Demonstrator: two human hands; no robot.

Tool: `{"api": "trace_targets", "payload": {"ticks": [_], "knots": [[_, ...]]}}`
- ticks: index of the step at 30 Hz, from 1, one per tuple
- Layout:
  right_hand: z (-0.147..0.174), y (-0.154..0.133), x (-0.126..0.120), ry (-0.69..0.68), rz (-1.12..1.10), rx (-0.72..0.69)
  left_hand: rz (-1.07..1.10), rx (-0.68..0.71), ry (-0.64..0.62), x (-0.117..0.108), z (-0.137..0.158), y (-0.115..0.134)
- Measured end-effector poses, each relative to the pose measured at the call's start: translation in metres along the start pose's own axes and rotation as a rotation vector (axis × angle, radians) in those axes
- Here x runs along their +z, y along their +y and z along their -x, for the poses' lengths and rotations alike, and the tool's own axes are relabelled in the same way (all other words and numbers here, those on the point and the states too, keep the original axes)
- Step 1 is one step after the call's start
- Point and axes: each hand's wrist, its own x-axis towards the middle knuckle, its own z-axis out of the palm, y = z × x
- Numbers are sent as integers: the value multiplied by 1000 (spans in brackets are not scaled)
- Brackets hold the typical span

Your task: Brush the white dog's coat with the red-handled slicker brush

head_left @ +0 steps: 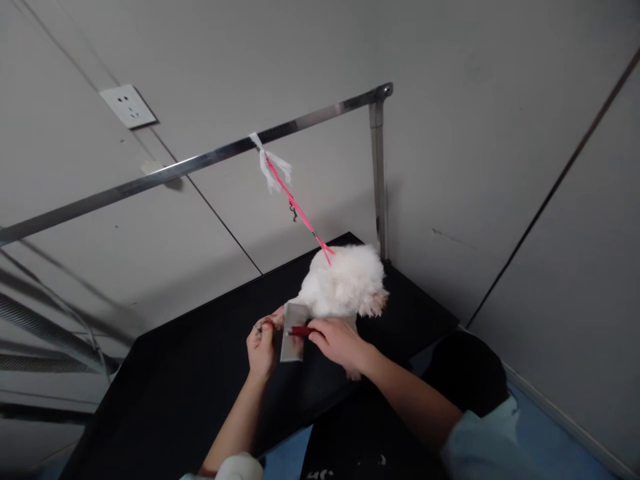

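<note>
A fluffy white dog (345, 280) is on the black table (200, 347), with a pink grooming loop (300, 212) around its neck. My left hand (263, 348) is closed around the end of one of the dog's legs, and part of the paw (273, 322) shows between the fingers. In my right hand (339, 341) is a slicker brush (294, 347), gripped by its red handle. The brush's flat silver head is beside the held leg; whether its pins touch the fur is hidden.
A metal bar (200, 163) crosses above the table, held by an upright post (379, 180). White cloth (270, 167) ties the loop to the bar. Grey ribbed hoses (45, 330) lie at left. A wall socket (129, 107) is behind, and a round black object (465, 373) stands at right.
</note>
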Motion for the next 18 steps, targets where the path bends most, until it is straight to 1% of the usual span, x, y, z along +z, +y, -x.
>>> {"api": "trace_targets", "payload": {"ticks": [1,2,3,6,7,8,11,12,13,16,17,18], "knots": [[0,-1,-1,3,-26,-57,-10,6,7,-2,2,-2],[0,-1,-2,1,-34,-84,1,6,8,-3,3,-3],[1,0,-4,3,-21,-74,29,1,5,-4,5,-5],[8,6,-10,45,86,80,133,-23,-17,-4,10,-8],[11,6,-10,67,111,109,143,-24,-26,-3,12,-8],[13,6,-10,79,122,98,140,-21,-32,-1,15,-9],[14,2,-6,60,107,-80,107,2,-28,3,23,-9],[12,2,-5,45,115,-106,117,9,-12,4,25,-9],[11,3,-5,34,135,-83,142,10,5,5,27,-10],[10,10,-6,47,221,128,240,-10,21,7,32,-13],[11,10,-6,52,229,142,250,-16,14,8,33,-14],[12,10,-5,47,219,105,243,-22,7,9,34,-14]]}}
